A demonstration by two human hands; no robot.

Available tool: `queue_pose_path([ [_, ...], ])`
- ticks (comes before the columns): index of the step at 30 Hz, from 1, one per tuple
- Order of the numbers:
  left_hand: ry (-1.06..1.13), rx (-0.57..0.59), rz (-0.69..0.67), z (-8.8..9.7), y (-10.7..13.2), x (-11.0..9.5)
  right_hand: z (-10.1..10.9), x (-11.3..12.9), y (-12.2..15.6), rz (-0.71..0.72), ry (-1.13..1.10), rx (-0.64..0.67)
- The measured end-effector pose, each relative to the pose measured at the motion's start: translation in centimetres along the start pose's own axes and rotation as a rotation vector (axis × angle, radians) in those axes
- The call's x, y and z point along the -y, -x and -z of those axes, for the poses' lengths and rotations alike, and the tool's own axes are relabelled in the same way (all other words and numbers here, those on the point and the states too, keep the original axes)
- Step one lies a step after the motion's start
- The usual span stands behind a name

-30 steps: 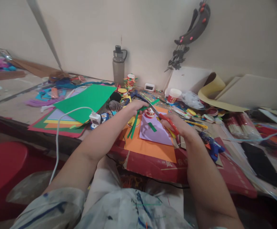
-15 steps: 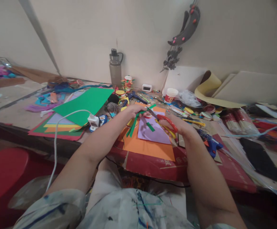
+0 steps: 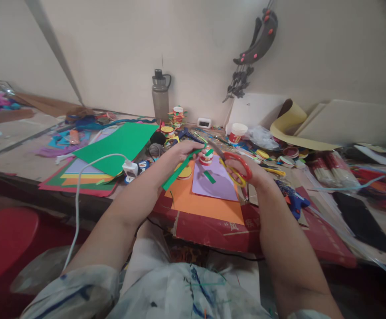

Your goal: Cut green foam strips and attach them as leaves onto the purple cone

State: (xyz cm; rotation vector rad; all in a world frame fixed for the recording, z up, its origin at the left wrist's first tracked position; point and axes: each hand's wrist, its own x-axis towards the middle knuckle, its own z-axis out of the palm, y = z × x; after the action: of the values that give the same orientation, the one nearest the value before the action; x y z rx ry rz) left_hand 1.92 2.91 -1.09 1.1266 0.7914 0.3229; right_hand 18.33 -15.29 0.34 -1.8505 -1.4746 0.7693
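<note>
My left hand (image 3: 183,149) pinches a long green paper strip (image 3: 177,172) that hangs down and to the left over the table edge. Just to its right, my right hand (image 3: 246,173) is closed through the red and yellow handles of a pair of scissors (image 3: 235,167), whose blades point up and left toward the strip's top end. Under both hands lie a purple sheet (image 3: 217,184) carrying a short green scrap (image 3: 210,177), an orange sheet (image 3: 202,201) and a red board (image 3: 219,226).
A green sheet (image 3: 120,141) lies on stacked coloured paper at the left, with a white charger and cable (image 3: 130,168) beside it. A grey bottle (image 3: 160,95) stands at the wall. A blue glue gun (image 3: 292,199), a paper cup (image 3: 237,133) and tape rolls crowd the right.
My left hand has lifted slightly, and the bundle of green strips it held is now one long strip. The scissors have risen and swung more upright.
</note>
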Motion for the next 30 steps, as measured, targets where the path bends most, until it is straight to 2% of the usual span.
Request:
queue_pose_path([
  [2,0.065,-0.009,-0.177,0.2,0.0,-0.2,-0.1,-0.7,-0.5,-0.122,-0.028,-0.134],
  [3,0.089,-0.014,-0.229,0.2,0.1,-0.2,-0.2,-1.2,-0.8,-0.153,0.035,-0.205],
  [5,0.123,-0.035,-0.271,0.0,0.2,-0.4,-0.6,-2.4,-1.6,-0.191,0.311,-0.332],
  [7,0.148,-0.047,-0.273,-0.4,0.5,-0.4,-1.0,-3.5,-2.3,-0.223,0.516,-0.332],
  [11,0.187,-0.045,-0.275,-1.2,1.1,-0.4,-1.8,-4.3,-2.8,-0.308,0.650,-0.209],
  [13,0.203,-0.047,-0.271,-1.5,1.4,-0.4,-1.9,-4.1,-2.7,-0.292,0.738,-0.194],
  [15,0.204,-0.039,-0.270,-1.6,1.6,-0.4,-1.9,-3.7,-2.7,-0.226,0.825,-0.255],
  [17,0.193,-0.024,-0.286,-1.7,1.6,-0.3,-1.8,-3.3,-2.9,-0.129,0.776,-0.351],
  [20,0.180,-0.020,-0.319,-1.6,1.2,-0.2,-1.8,-3.1,-4.4,-0.054,0.427,-0.398],
  [24,0.174,-0.049,-0.335,-1.4,0.6,0.0,-2.5,-3.3,-7.6,-0.159,0.142,-0.369],
  [30,0.149,-0.048,-0.348,-1.3,0.6,0.1,-3.1,-3.2,-10.9,-0.247,0.084,-0.290],
])
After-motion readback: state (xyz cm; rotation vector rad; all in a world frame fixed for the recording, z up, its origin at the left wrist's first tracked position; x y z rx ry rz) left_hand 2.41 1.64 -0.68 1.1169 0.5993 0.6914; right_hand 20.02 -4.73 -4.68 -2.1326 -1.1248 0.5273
